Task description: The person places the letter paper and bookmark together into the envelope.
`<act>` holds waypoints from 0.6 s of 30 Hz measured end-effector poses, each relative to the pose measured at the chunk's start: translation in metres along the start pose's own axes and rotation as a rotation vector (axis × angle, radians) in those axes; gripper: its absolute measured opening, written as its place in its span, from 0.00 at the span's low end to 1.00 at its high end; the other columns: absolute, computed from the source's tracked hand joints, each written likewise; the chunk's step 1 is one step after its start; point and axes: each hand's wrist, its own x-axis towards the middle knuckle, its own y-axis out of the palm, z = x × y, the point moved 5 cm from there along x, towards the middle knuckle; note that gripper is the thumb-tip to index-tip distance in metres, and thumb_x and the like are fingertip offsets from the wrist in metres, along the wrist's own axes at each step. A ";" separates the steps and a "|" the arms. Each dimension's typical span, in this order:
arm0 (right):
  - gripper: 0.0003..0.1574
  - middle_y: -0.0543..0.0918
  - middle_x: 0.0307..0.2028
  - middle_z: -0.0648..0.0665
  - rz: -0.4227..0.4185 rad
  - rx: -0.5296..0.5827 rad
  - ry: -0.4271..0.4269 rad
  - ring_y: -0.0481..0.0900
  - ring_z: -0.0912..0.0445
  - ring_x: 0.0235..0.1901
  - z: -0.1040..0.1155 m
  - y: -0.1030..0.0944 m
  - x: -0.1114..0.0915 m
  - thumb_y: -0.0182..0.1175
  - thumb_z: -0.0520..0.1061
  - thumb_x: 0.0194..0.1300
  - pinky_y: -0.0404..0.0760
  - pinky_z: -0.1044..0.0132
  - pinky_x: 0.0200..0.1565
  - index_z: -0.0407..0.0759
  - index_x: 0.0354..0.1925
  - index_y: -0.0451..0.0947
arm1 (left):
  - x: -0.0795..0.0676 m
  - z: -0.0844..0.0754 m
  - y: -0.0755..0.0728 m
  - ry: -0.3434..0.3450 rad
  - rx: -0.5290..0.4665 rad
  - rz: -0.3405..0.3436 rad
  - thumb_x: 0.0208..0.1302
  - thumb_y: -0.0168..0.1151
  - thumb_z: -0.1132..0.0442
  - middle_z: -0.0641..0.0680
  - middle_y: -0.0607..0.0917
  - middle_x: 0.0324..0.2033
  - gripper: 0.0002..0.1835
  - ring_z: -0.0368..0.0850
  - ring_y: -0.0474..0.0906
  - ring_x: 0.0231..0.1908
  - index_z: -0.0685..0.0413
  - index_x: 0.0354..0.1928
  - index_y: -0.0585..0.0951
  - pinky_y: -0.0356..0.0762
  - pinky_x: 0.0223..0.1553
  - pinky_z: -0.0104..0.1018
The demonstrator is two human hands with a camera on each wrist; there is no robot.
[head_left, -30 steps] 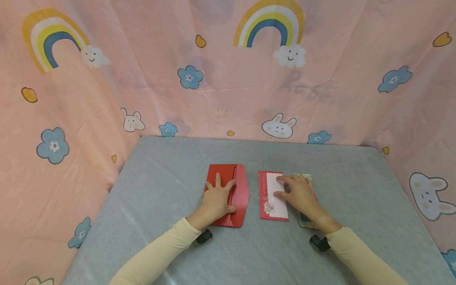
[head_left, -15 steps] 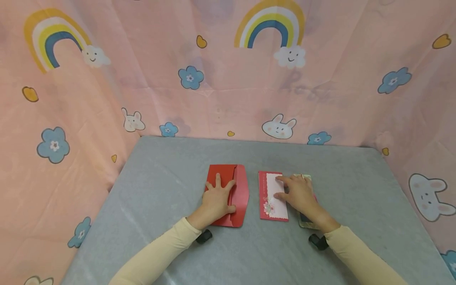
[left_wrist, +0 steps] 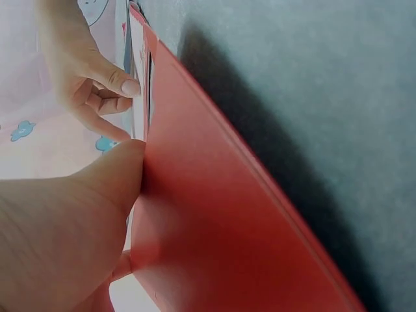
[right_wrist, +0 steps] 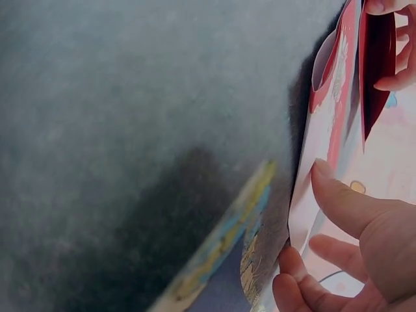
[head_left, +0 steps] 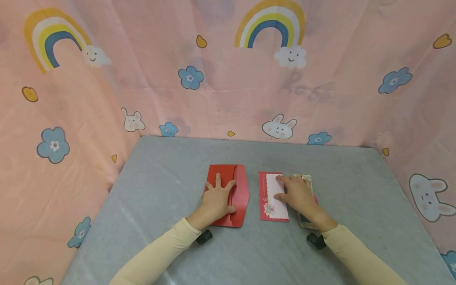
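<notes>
My left hand (head_left: 213,201) lies spread over a red envelope (head_left: 240,202), whose flap is unfolded on the right side. Its fingers are straight and press the paper flat. My right hand (head_left: 300,196) has its thumb and index finger touching the right part of a red-and-white card (head_left: 268,196) with a flower print. In the right wrist view, the thumb rests on the card's face and the other fingers bend loosely beside it. Under the right hand and wrist is a flat item with a patterned border (head_left: 304,224), mostly hidden, with a dark middle and a bit of pink.
A grey cloth-covered table (head_left: 171,170) bears everything. Behind it and at both sides hangs a pink curtain (head_left: 221,99) printed with rainbows, flowers and rabbits. A black strap-like piece sits by each wrist.
Almost nothing differs. The right wrist has shifted slightly left, and the card has barely moved. The left hand stays on the red envelope.
</notes>
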 end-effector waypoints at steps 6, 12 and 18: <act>0.42 0.80 0.29 0.44 -0.004 0.025 0.007 0.76 0.50 0.35 0.002 -0.001 -0.003 0.75 0.53 0.52 0.63 0.49 0.39 0.41 0.63 0.75 | 0.001 0.001 0.001 -0.014 0.016 0.007 0.52 0.71 0.42 0.67 0.57 0.75 0.46 0.78 0.65 0.65 0.34 0.73 0.62 0.84 0.28 0.46; 0.42 0.77 0.25 0.46 -0.002 0.050 0.009 0.71 0.54 0.28 0.000 0.000 -0.002 0.75 0.53 0.52 0.63 0.58 0.34 0.40 0.62 0.75 | -0.001 0.000 -0.001 -0.009 0.018 0.008 0.52 0.71 0.42 0.67 0.57 0.75 0.46 0.78 0.66 0.64 0.34 0.73 0.62 0.84 0.28 0.46; 0.41 0.75 0.26 0.45 0.010 0.124 0.006 0.68 0.54 0.28 -0.002 0.003 0.001 0.76 0.49 0.52 0.65 0.66 0.28 0.39 0.62 0.74 | -0.001 0.000 -0.001 0.000 0.004 -0.004 0.52 0.72 0.42 0.68 0.58 0.75 0.46 0.79 0.66 0.64 0.35 0.73 0.63 0.85 0.31 0.49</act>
